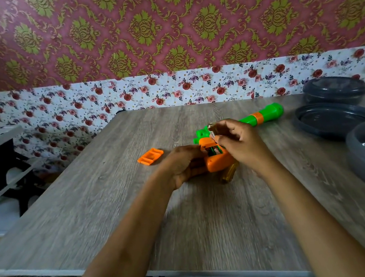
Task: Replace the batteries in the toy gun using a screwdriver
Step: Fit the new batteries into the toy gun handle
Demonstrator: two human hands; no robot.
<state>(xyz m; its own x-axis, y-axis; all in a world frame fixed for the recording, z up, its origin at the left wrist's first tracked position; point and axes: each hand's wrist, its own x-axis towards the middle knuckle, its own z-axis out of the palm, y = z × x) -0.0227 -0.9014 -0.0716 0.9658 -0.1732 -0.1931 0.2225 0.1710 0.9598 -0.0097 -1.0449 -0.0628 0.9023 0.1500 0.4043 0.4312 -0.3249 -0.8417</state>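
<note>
the toy gun [265,114] lies on the counter [116,207] right of centre. its green barrel with an orange band points to the upper right, and its orange grip has the battery compartment [213,151] open. the orange cover [150,156] lies flat just left of it. the right hand [239,144] pinches a gold battery [212,128] above the compartment. a second battery [229,174] lies beside the grip.
</note>
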